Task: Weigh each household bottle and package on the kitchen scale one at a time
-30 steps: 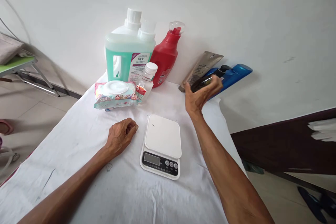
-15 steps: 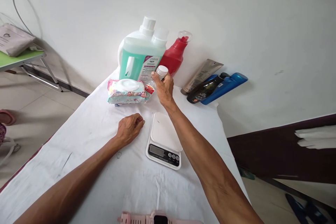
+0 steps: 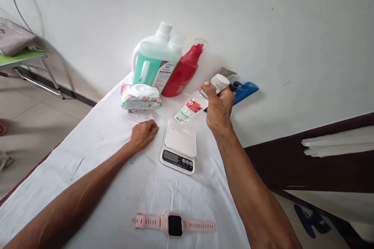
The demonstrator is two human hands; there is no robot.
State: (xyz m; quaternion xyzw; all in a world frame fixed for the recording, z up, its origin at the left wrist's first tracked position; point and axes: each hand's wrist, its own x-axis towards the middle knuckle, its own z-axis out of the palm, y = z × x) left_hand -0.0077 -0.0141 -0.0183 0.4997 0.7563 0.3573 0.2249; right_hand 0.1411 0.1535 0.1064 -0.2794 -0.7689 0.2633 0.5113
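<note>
Clear bottle (image 3: 188,109) in the right hand (image 3: 219,111), tilted by the scale (image 3: 180,140)

So the right hand's got that bottle gripped up near its white cap, base angled toward the far edge of the scale. Left hand (image 3: 143,134) is just curled up in a loose fist on the white-covered surface (image 3: 117,194), right beside the scale. Wipes pack (image 3: 140,99) sits in front of the green jug (image 3: 152,66), red bottle (image 3: 182,72) next to that. Pink watch (image 3: 175,225) lies nearest the camera.
</note>
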